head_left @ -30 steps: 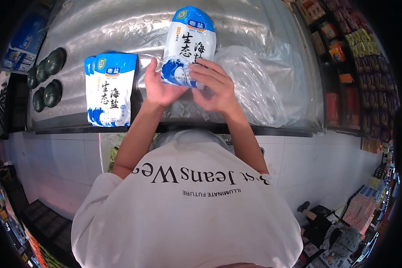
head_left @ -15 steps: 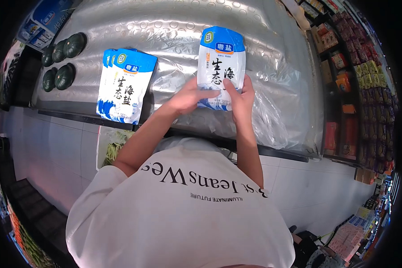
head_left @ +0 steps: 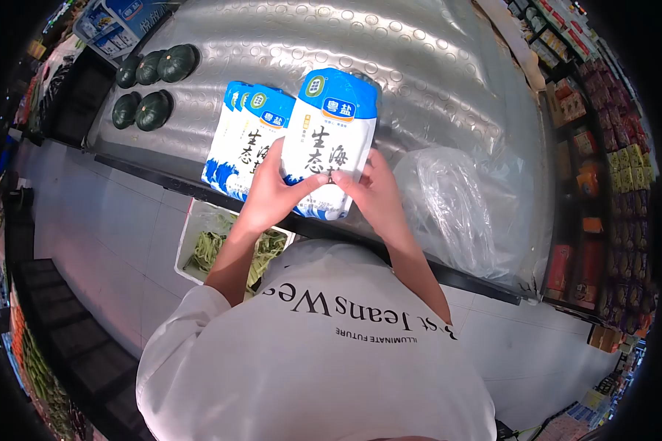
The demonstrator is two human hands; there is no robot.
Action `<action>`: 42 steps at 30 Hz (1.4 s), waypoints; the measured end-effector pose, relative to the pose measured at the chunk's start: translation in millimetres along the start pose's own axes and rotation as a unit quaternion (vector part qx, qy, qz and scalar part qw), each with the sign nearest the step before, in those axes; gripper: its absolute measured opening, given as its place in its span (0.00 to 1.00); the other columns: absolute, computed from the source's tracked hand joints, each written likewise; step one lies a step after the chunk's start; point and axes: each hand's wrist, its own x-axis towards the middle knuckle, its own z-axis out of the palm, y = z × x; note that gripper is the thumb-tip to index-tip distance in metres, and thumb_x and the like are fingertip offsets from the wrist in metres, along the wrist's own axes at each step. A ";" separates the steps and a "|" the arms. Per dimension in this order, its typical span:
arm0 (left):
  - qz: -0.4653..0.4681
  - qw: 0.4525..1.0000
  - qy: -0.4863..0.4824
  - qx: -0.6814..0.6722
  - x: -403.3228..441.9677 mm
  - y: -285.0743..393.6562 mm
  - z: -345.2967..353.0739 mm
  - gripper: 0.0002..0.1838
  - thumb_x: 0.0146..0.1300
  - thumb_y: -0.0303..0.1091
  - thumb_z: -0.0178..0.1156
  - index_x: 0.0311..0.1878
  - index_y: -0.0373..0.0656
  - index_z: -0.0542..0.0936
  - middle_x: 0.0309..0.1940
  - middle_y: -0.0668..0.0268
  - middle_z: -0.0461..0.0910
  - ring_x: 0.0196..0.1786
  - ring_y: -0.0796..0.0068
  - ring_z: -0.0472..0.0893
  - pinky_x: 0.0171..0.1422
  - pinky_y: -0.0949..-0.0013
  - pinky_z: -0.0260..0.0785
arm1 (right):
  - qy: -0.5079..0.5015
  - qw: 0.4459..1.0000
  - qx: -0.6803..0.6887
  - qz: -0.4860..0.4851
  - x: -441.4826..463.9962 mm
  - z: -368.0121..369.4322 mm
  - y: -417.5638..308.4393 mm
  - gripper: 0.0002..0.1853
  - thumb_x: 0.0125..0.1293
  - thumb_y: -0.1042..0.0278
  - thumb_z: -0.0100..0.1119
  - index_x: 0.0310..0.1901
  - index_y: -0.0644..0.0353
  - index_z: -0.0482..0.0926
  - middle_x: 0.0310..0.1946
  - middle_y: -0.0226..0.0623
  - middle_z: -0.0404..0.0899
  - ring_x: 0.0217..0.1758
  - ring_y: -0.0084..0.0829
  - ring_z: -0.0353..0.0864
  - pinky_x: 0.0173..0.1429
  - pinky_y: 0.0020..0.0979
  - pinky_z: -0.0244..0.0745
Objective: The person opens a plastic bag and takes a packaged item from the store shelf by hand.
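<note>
Left hand point(head_left: 268, 196) and right hand point(head_left: 379, 197) are clamping fingers on blue-and-white plastic salt pouch point(head_left: 331, 132); low grip is risking tipping.

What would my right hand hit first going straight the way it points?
Your right hand would likely press first into the salt bag it holds; depth beyond that is unclear.

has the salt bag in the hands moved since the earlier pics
Yes. Against the resting salt bags, the held salt bag has moved left, toward them: the gap seen between them earlier is gone in this view.
</note>
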 end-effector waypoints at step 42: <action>0.093 0.752 0.151 0.635 -14.3 -43.9 -27.5 0.28 0.54 0.43 0.62 0.57 0.46 0.71 0.59 0.54 0.64 0.64 0.52 0.61 0.65 0.46 0.47 | -0.002 0.921 -0.376 -0.101 -0.2 20.3 49.9 0.35 0.55 0.68 0.61 0.63 0.63 0.57 0.38 0.46 0.76 0.32 0.34 0.78 0.38 0.31 0.73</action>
